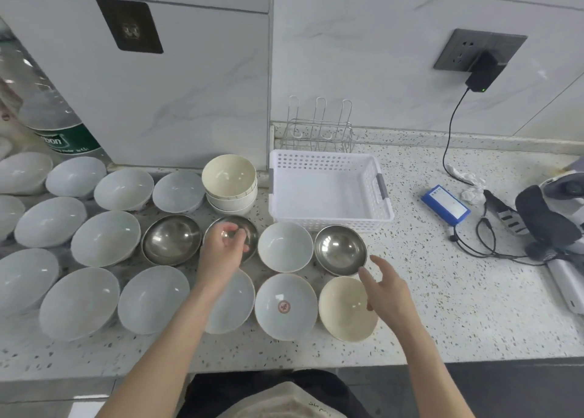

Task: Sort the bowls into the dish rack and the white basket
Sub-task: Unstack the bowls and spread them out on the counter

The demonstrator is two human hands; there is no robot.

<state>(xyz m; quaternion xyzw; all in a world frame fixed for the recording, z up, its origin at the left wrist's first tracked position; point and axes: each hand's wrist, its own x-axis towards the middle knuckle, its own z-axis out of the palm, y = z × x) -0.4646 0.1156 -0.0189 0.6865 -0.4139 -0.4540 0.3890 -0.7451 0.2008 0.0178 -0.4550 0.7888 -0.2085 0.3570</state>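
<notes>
Hands over the bowls

Bowls cover the speckled tabletop [442,291] in rows, white, cream and steel. The left hand [221,253] is over the middle steel bowl [249,231], with its fingers curled at the near rim. You cannot tell if it has a real hold. The right hand [384,288] is open, with loose, spread fingers. One fingertip is at the rim of the right steel bowl [339,248], above a cream bowl [344,310]. The white basket [328,190] sits just behind the bowls, with nothing in it. The wire rack [319,130] stands behind the basket, by the wall.
</notes>
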